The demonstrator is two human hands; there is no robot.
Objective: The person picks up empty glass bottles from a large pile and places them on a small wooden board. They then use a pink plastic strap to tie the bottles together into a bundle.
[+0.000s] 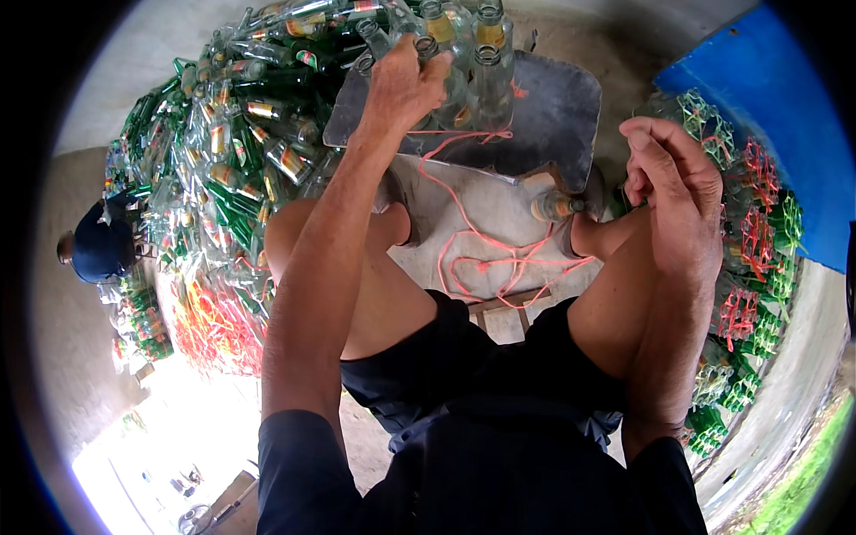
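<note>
My left hand (406, 83) reaches forward over a group of clear glass bottles and grips one glass bottle (426, 48) near its neck. Beside it another clear glass bottle (491, 90) stands upright, with more behind. They rest on a dark board (558, 100). Pink plastic string (461, 137) runs along the front of the bottles and trails down to the floor in loops. My right hand (679, 180) is raised above my right knee, its fingers curled in towards the thumb; I see nothing in it.
A big heap of green and clear bottles (247, 134) rises on the left, with pink string (214, 328) below. One bottle (555, 206) lies by my right foot. String-tied bottle bundles (742, 307) line the right, near a blue panel (756, 127). Another person (103, 237) works far left.
</note>
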